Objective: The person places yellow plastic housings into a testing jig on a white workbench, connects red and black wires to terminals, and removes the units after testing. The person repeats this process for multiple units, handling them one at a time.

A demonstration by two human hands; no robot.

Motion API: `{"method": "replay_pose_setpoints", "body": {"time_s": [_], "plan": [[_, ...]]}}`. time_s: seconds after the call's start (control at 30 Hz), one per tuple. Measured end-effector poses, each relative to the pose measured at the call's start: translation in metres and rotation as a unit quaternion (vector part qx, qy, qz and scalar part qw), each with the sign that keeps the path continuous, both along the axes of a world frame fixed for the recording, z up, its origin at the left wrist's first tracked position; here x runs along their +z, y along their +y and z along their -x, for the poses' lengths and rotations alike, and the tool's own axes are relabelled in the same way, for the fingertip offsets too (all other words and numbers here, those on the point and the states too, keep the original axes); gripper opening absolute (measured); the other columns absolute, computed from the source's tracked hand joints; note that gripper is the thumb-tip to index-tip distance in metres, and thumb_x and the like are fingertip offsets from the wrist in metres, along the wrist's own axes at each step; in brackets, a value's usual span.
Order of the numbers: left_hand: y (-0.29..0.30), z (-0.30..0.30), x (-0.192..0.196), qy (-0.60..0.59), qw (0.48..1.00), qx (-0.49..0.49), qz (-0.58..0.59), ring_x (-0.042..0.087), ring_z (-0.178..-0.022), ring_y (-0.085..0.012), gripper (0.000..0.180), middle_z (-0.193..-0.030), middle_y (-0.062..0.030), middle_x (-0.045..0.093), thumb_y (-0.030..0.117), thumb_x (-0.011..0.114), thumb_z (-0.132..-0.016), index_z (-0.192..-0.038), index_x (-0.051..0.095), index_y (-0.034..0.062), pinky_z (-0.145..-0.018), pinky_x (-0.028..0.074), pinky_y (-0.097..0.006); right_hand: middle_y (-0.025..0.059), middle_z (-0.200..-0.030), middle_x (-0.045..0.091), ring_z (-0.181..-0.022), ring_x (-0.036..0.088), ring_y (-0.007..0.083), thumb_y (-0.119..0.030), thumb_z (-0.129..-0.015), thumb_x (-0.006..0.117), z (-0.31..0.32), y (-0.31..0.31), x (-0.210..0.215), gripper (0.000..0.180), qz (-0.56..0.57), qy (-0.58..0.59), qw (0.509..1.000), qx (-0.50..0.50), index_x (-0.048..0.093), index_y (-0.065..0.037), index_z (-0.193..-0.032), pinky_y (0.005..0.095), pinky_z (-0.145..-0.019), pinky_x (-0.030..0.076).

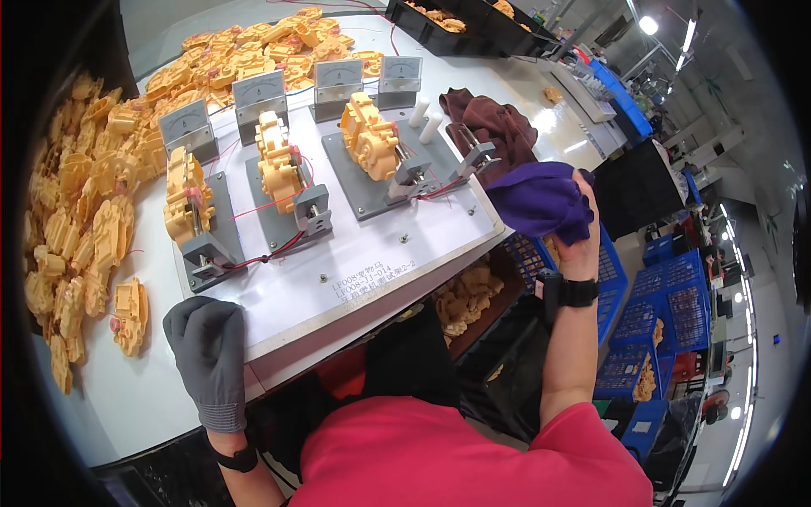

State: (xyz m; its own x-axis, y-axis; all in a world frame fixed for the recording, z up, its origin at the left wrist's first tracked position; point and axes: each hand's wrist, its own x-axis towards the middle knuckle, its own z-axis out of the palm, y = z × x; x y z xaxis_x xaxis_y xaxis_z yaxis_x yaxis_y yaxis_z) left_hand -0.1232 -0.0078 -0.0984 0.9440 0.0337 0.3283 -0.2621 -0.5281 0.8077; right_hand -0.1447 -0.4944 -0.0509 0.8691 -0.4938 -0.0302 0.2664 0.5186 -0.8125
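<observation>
My right hand (581,241), bare with a black band on the wrist, grips a bunched purple cloth (541,198) off the right end of a white test board (448,249). My left hand (205,359), in a grey glove, is curled closed at the board's front left corner; anything inside it is hidden. On the board stand three grey metal fixtures with clamps, each bearing a yellow plastic housing: a left housing (186,196), a middle housing (277,160) and a right housing (370,137). Thin red wires run to the clamps.
Several analog panel meters (258,91) line the board's back. Yellow housings pile up behind and left (84,203); a single housing (129,317) lies near my left hand. A brown cloth (490,127) sits beyond the right fixture. Blue crates (684,304) stand at the right, black trays (473,29) behind.
</observation>
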Motion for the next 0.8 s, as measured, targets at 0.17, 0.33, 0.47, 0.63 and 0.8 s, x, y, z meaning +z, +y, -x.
{"method": "replay_pose_setpoints", "body": {"time_s": [0.17, 0.33, 0.47, 0.63, 0.8], "plan": [[0.000, -0.001, -0.001, 0.000, 1.000, -0.004, 0.008, 0.052, -0.103, -0.0262, 0.014, -0.101, -0.0087, 0.058, 0.000, 0.071, -0.081, -0.094, 0.065, 0.0025, -0.091, 0.043, -0.035, 0.0167, -0.127, 0.063, -0.103, 0.069, 0.0283, -0.004, -0.096, 0.056, 0.005, -0.024, -0.014, 0.026, 0.012, -0.062, 0.998, 0.032, 0.057, -0.010, -0.122, 0.0412, -0.087, 0.060], [0.000, -0.001, 0.000, 0.005, 1.000, 0.000, 0.012, 0.052, -0.102, -0.0262, 0.014, -0.101, -0.0088, 0.058, 0.000, 0.071, -0.081, -0.094, 0.065, 0.0027, -0.091, 0.043, -0.035, 0.0227, -0.134, 0.057, -0.113, 0.064, 0.0331, 0.007, -0.093, 0.051, -0.001, -0.007, -0.010, 0.035, 0.064, -0.119, 0.990, 0.030, 0.055, -0.008, -0.125, 0.0414, -0.096, 0.057], [0.001, 0.000, -0.001, -0.004, 1.000, -0.002, -0.002, 0.053, -0.103, -0.0264, 0.014, -0.101, -0.0090, 0.058, 0.000, 0.071, -0.081, -0.094, 0.065, 0.0023, -0.091, 0.043, -0.035, 0.0201, -0.128, 0.060, -0.110, 0.066, 0.0308, 0.003, -0.096, 0.053, -0.007, 0.002, -0.008, 0.032, 0.048, -0.094, 0.994, 0.007, 0.056, -0.006, -0.127, 0.0400, -0.095, 0.058], [0.001, 0.000, -0.001, -0.004, 1.000, -0.004, 0.009, 0.053, -0.102, -0.0265, 0.014, -0.101, -0.0096, 0.058, 0.001, 0.071, -0.082, -0.094, 0.065, 0.0019, -0.091, 0.044, -0.035, 0.0042, -0.094, 0.065, -0.084, 0.065, 0.0142, -0.020, -0.101, 0.061, -0.016, 0.003, -0.009, 0.027, 0.182, 0.017, 0.979, -0.094, 0.059, -0.006, -0.124, 0.0284, -0.076, 0.055], [0.001, 0.001, 0.000, 0.005, 1.000, 0.005, 0.006, 0.053, -0.102, -0.0263, 0.014, -0.102, -0.0097, 0.057, 0.001, 0.071, -0.082, -0.094, 0.065, 0.0019, -0.091, 0.044, -0.035, 0.0000, -0.082, 0.064, -0.076, 0.057, 0.0069, -0.025, -0.099, 0.064, -0.043, 0.009, -0.021, 0.022, 0.492, 0.144, 0.858, 0.011, 0.064, -0.004, -0.104, 0.0244, -0.069, 0.046]]}}
